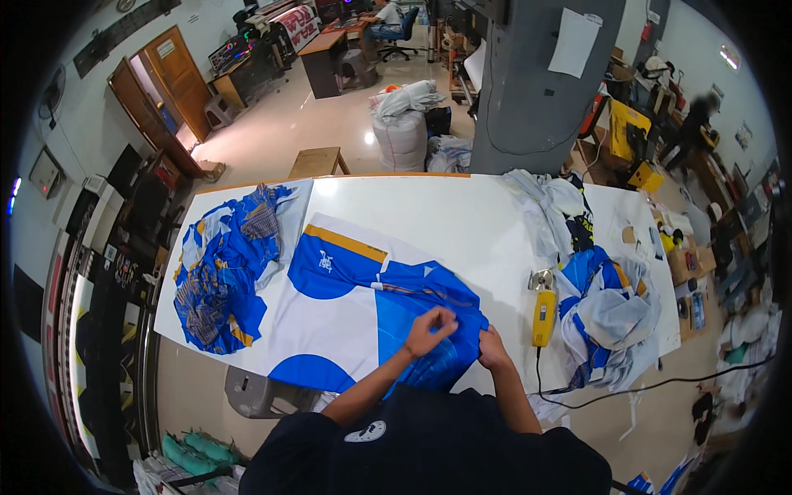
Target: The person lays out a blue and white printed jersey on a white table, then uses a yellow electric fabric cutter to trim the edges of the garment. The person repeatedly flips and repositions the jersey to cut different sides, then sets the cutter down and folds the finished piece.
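Note:
A blue printed fabric panel [429, 285], with lighter blue and thin orange stripes, lies on the table in front of me. My right hand [493, 350] is closed on the panel's right edge. Just above the same panel is my left hand [431, 330], slightly blurred, with thumb and fingers apart and nothing visible in them. Beneath and to the left spreads a white fabric sheet [326, 326] printed with blue curved shapes and an orange band. To the right of my hands stands a yellow handheld fabric cutter [542, 318], its metal head pointing away from me.
A heap of blue, white and patterned fabric [223, 264] covers the table's left end. Another fabric pile [610, 309] sits at the right. The cutter's black cord [635, 389] trails off the right side. A grey pillar [528, 91] rises behind the white table [478, 202].

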`<action>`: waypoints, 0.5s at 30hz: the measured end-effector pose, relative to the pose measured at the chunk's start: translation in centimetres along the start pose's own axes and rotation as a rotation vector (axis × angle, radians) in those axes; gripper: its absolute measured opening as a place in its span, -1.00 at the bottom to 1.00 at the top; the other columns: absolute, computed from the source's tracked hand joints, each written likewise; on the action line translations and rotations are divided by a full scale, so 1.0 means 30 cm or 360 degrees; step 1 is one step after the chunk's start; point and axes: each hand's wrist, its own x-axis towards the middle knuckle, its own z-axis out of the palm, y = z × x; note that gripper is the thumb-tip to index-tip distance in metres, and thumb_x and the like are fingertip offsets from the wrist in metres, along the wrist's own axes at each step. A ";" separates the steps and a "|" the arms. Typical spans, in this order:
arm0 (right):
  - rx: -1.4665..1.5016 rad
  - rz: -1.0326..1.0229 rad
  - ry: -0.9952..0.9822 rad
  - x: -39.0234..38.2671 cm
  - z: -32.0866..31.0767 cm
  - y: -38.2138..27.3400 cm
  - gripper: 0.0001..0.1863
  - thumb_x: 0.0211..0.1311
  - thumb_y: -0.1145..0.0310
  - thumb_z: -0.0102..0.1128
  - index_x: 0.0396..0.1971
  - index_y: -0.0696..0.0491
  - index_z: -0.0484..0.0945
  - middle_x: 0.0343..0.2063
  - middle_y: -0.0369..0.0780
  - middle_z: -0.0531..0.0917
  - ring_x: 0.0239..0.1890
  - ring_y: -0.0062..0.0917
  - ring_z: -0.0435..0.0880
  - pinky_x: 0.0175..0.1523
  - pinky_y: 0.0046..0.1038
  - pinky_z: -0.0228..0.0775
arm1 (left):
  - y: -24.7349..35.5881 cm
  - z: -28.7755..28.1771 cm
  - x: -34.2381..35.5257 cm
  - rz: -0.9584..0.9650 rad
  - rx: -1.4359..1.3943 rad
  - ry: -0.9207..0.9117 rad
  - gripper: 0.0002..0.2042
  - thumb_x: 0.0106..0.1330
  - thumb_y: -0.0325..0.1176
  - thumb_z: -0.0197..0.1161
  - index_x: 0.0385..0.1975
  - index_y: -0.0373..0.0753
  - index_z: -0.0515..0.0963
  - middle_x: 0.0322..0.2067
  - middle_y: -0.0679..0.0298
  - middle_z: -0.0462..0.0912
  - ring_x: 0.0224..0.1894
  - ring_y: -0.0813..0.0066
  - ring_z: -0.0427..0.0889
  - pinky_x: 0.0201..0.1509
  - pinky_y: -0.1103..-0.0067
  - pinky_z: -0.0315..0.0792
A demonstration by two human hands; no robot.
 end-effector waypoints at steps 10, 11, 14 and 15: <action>0.0586 -0.0238 0.0342 0.173 -0.022 -0.282 -0.71 0.50 0.29 0.00 -0.01 0.17 0.53 -0.13 -0.16 0.68 -0.08 -0.37 0.69 0.03 -0.23 0.57 | -0.275 -0.109 -0.461 -0.0054 0.1583 -0.0290 -0.44 0.09 -0.24 0.39 0.17 -0.07 0.54 0.13 0.10 0.45 0.20 0.09 0.44 0.23 0.30 0.37; 0.0714 -0.0351 0.0384 0.188 -0.022 -0.359 -0.69 0.51 0.25 -0.01 0.02 0.15 0.52 -0.08 -0.15 0.67 0.00 -0.35 0.66 0.12 -0.19 0.53 | -0.255 -0.114 -0.451 -0.0049 0.1684 -0.0262 -0.47 0.09 -0.25 0.38 0.16 -0.06 0.54 0.13 0.11 0.46 0.20 0.10 0.43 0.22 0.31 0.37; 0.0716 -0.0752 0.0185 0.219 -0.011 -0.520 -0.55 0.47 0.05 0.09 0.13 0.08 0.49 -0.02 -0.15 0.66 -0.02 -0.37 0.65 0.08 -0.34 0.52 | -0.260 -0.103 -0.410 0.0069 0.1755 -0.0021 -0.57 0.16 -0.35 0.32 0.08 -0.14 0.56 -0.05 0.08 0.60 0.06 0.09 0.55 0.05 0.23 0.44; 0.0508 -0.0825 0.0348 0.227 0.005 -0.534 -0.47 0.46 0.01 0.12 0.22 0.07 0.43 0.02 -0.16 0.64 0.01 -0.38 0.62 0.08 -0.41 0.47 | -0.269 -0.097 -0.377 -0.0111 0.1564 0.0058 -0.60 0.18 -0.36 0.30 0.06 -0.16 0.55 -0.13 0.06 0.62 -0.02 0.05 0.59 0.00 0.21 0.46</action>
